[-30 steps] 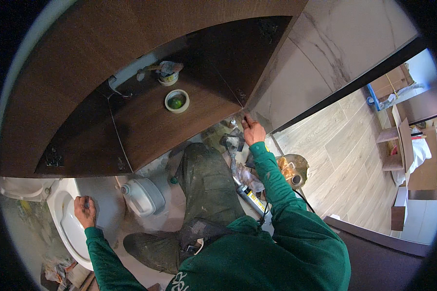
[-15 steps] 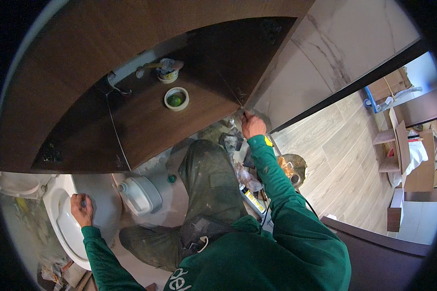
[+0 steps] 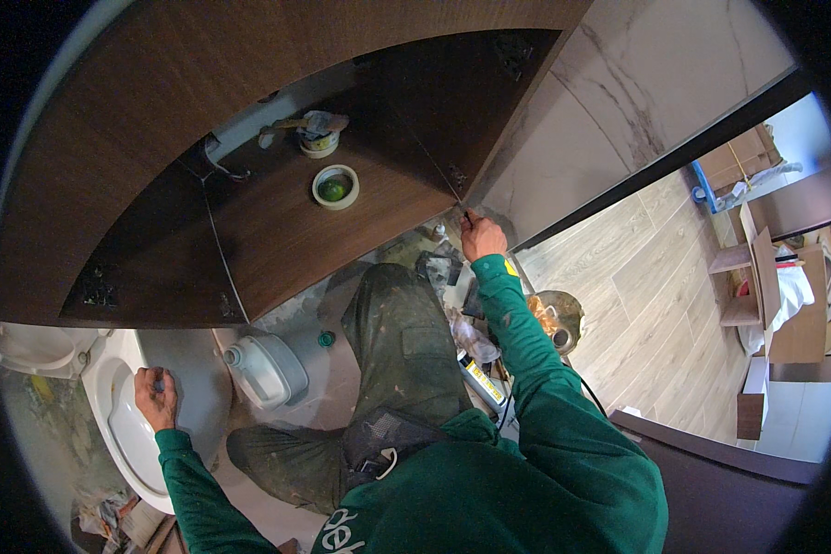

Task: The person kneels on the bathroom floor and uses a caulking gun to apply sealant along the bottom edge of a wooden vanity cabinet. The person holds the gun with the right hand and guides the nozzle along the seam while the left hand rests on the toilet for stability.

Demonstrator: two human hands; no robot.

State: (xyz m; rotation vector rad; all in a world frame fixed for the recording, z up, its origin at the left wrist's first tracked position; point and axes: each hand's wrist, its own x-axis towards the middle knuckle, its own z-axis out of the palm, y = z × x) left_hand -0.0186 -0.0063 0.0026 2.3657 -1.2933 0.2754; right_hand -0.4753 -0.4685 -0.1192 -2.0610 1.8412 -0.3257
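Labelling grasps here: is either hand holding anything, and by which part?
Can't tell for either. Left hand: fingers curled, a small greyish spot between them, unidentifiable. Right hand: fingers bunched near the cabinet; anything pinched is too small to tell.

The brown cabinet shelf (image 3: 277, 245) carries one pale ring-shaped item (image 3: 335, 187) (green is visible inside its rim) and, farther back, one small tub (image 3: 319, 145) with a yellow band. The floor (image 3: 331, 392) carries one white jug (image 3: 266, 371) and one green cap (image 3: 326, 339)
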